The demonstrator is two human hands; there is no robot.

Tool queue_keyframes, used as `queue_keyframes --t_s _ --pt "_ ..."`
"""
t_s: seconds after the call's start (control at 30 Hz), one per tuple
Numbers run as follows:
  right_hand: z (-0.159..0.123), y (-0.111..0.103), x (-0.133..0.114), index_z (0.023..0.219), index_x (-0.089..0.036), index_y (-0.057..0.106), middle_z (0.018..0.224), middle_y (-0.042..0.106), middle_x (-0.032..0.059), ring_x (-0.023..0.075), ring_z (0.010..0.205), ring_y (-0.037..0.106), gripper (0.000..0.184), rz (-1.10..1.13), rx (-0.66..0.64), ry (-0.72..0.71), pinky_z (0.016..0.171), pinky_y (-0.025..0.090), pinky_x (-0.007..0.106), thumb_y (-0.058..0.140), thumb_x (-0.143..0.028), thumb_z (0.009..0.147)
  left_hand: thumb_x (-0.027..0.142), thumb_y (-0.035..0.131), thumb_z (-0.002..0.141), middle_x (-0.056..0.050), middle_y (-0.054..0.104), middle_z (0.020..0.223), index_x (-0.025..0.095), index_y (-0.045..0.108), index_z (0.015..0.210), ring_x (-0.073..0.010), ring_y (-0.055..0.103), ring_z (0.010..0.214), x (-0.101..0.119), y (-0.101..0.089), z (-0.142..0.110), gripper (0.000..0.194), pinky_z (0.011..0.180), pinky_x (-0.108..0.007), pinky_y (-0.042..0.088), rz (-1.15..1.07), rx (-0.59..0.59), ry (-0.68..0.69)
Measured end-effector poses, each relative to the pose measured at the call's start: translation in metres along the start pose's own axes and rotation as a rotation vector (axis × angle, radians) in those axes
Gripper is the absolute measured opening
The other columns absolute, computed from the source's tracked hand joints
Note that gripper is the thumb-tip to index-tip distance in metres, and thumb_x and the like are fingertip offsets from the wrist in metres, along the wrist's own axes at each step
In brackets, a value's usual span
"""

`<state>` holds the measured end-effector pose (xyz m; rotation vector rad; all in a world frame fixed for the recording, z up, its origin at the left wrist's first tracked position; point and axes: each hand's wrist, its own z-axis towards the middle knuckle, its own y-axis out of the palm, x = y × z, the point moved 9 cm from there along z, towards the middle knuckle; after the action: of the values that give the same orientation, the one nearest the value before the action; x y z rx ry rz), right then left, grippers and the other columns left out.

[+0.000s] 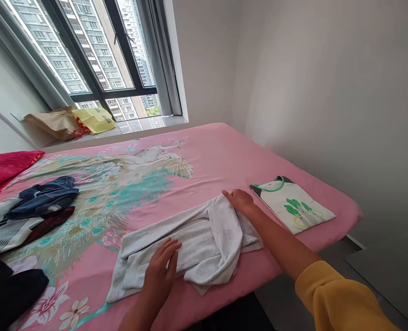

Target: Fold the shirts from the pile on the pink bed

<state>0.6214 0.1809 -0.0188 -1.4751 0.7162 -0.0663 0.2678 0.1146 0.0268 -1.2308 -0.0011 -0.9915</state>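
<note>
A light grey top (pixel 193 241), partly folded into a long strip, lies on the pink bed sheet near the bed's front edge. One part of it, which looks like a sleeve, is turned over near the right end. My right hand (pixel 240 200) pinches the far edge of the top at its right side, the arm reaching across the cloth. My left hand (pixel 160 271) rests over the near left part of the top, fingers stretched out. Just right of my right hand is a folded white T-shirt (pixel 305 211) with a green collar and a green vegetable print.
Dark blue clothing (pixel 45 197), a striped piece (pixel 8 236) and a black garment (pixel 14 294) are heaped at the left. Behind them is a red cushion (pixel 10 170). A brown paper bag (pixel 52 125) and yellow bag (pixel 95 120) stand on the windowsill. A wall borders the right.
</note>
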Motion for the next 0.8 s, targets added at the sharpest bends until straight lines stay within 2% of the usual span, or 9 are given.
queue_keyframes --t_s 0.07,0.13,0.23,0.33,0.43,0.5,0.6,0.7,0.8 --pt "0.006 0.009 -0.003 0.081 -0.018 0.065 0.082 0.067 0.0092 0.0224 0.076 0.062 0.054 -0.006 -0.028 0.045 0.061 0.04 0.029 0.038 -0.065 0.081 0.03 0.038 0.091 -0.005 0.058 0.127 0.024 0.06 0.116 -0.0219 0.042 0.128 -0.009 0.016 0.023 0.034 0.105 -0.045 0.036 0.099 -0.05 0.0" --pt "0.011 0.016 -0.001 0.084 -0.02 0.064 0.086 0.067 0.0077 0.0225 0.079 0.062 0.039 -0.008 -0.027 0.075 0.061 0.04 0.028 0.046 -0.054 0.081 0.033 0.038 0.09 -0.006 0.049 0.137 0.024 0.054 0.125 -0.0246 0.034 0.133 -0.03 0.031 0.037 0.039 0.109 -0.053 0.025 0.249 -0.123 -0.1" --pt "0.014 0.02 0.01 0.089 -0.02 0.062 0.09 0.067 0.006 0.0208 0.083 0.062 0.024 -0.01 -0.002 0.102 0.062 0.04 0.027 0.05 -0.039 0.08 0.04 0.038 0.09 -0.006 0.037 0.145 0.024 0.043 0.135 -0.0273 0.025 0.137 -0.067 0.045 0.036 0.048 0.109 -0.059 0.014 0.41 -0.217 -0.296" --pt "0.012 0.015 0.013 0.098 -0.02 0.059 0.096 0.065 0.0064 0.0185 0.084 0.061 0.023 -0.013 0.036 0.106 0.065 0.041 0.026 0.048 -0.032 0.081 0.046 0.033 0.091 -0.004 0.03 0.149 0.024 0.035 0.14 -0.0259 0.021 0.139 -0.081 0.051 0.029 0.054 0.111 -0.057 0.009 0.467 -0.217 -0.33" --pt "0.001 0.005 -0.006 0.107 -0.021 0.055 0.113 0.059 0.0078 0.0192 0.101 0.055 0.026 -0.019 0.126 0.037 0.075 0.043 0.028 0.039 -0.03 0.087 0.047 0.032 0.09 -0.004 0.031 0.148 0.025 0.036 0.14 -0.0257 0.021 0.139 -0.082 0.051 0.025 0.054 0.111 -0.055 0.007 0.477 -0.196 -0.32" --pt "-0.011 0.006 -0.036 0.11 -0.021 0.054 0.119 0.056 0.0076 0.0182 0.11 0.05 0.03 -0.02 0.167 -0.149 0.087 0.04 0.028 0.032 -0.029 0.09 0.047 0.033 0.09 -0.004 0.032 0.148 0.026 0.037 0.139 -0.0262 0.022 0.138 -0.081 0.051 0.024 0.054 0.111 -0.055 0.008 0.464 -0.195 -0.326" --pt "-0.031 0.037 -0.072 0.123 -0.017 0.049 0.131 0.05 0.0093 0.0191 0.123 0.042 0.04 -0.095 0.029 -0.424 0.106 0.027 0.035 0.029 -0.033 0.092 0.048 0.034 0.089 -0.004 0.031 0.148 0.026 0.037 0.14 -0.0267 0.022 0.138 -0.077 0.049 0.022 0.055 0.111 -0.055 0.007 0.438 -0.196 -0.339" --pt "-0.036 0.076 -0.066 0.14 -0.014 0.032 0.149 0.028 0.0087 0.0222 0.137 0.021 0.056 -0.244 -0.152 -0.409 0.113 0.012 0.044 0.027 -0.044 0.092 0.049 0.035 0.089 -0.004 0.029 0.149 0.026 0.035 0.14 -0.0263 0.02 0.139 -0.074 0.049 0.02 0.056 0.111 -0.055 0.005 0.393 -0.21 -0.352" --pt "-0.032 0.092 -0.055 0.144 -0.014 0.024 0.152 0.019 0.0067 0.0209 0.14 0.013 0.064 -0.315 -0.187 -0.376 0.114 0.01 0.044 0.019 -0.05 0.092 0.049 0.035 0.089 -0.002 0.031 0.149 0.03 0.04 0.137 -0.0256 0.022 0.138 -0.079 0.046 0.018 0.051 0.111 -0.056 0.007 0.28 -0.258 -0.36"
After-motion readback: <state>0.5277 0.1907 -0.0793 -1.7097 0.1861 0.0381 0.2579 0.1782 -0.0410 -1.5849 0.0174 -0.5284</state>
